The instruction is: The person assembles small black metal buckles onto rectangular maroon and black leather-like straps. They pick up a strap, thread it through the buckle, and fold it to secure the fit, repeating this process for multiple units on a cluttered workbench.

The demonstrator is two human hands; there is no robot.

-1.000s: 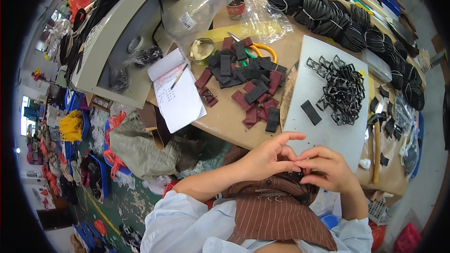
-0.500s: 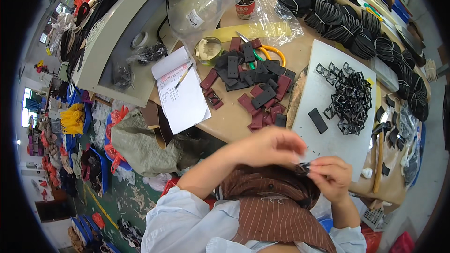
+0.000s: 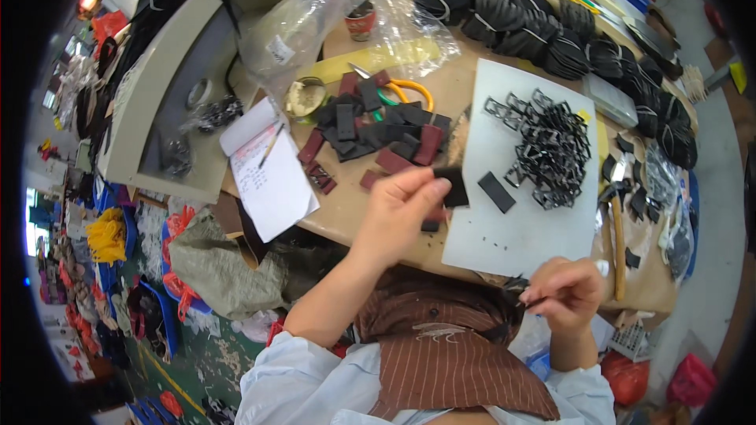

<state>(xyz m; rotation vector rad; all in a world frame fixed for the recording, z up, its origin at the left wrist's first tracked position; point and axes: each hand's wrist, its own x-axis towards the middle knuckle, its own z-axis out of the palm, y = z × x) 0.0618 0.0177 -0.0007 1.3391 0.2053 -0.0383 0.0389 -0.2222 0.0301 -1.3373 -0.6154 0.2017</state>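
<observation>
My left hand [image 3: 398, 216] is raised at the board's left edge, thumb and fingers pinched on a flat black rectangular piece [image 3: 453, 187]. Lower right, my right hand [image 3: 565, 295] is closed on a small dark piece [image 3: 521, 287]; its exact kind is unclear, as the fingers cover part of it. Between the hands lies the white board [image 3: 472, 240], carrying one flat black rectangle [image 3: 496, 191] and a tangled heap of small black open frames, like buckles [image 3: 551, 149]. Left of the board is a pile of black and dark red rectangular pieces [image 3: 374, 122].
Orange-handled scissors [image 3: 417, 90] lie by the pile, near an open tin [image 3: 305, 98]. A notebook with a pen [image 3: 272, 189] is at left. Bundled black straps [image 3: 563, 51] line the far right, and a wooden-handled hammer [image 3: 618, 244] lies right of the board.
My left hand has moved away from my right hand, leftward and up, and now shows a black rectangle in its grip. The right hand stays low with its small piece. The whole view has shifted.
</observation>
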